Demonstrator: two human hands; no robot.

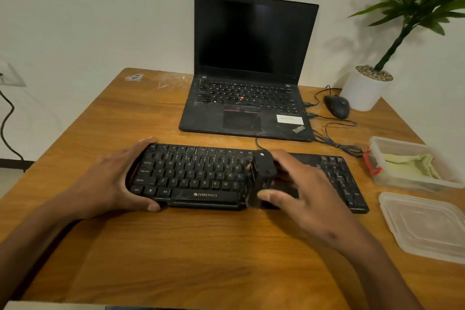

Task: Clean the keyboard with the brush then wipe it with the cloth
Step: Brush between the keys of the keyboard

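On the desk (176, 246), we've got the keyboard (196, 176) lying flat just in front of the laptop (249, 70). Our left hand (113, 178) clamps its left end, thumb on front edge & fingers over the back, prob. to stop it sliding. Right hand (302, 191) grips the black brush (261, 176) mid-board, bristles on the keys. Cloth (412, 165) waits in the open tub (377, 143) at right, within reach for wiping.

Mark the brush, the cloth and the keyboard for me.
brush (263, 173), head view, on its black body above the keys.
cloth (412, 165), head view, on the yellow-green fabric inside the container.
keyboard (191, 173), head view, on the letter keys.
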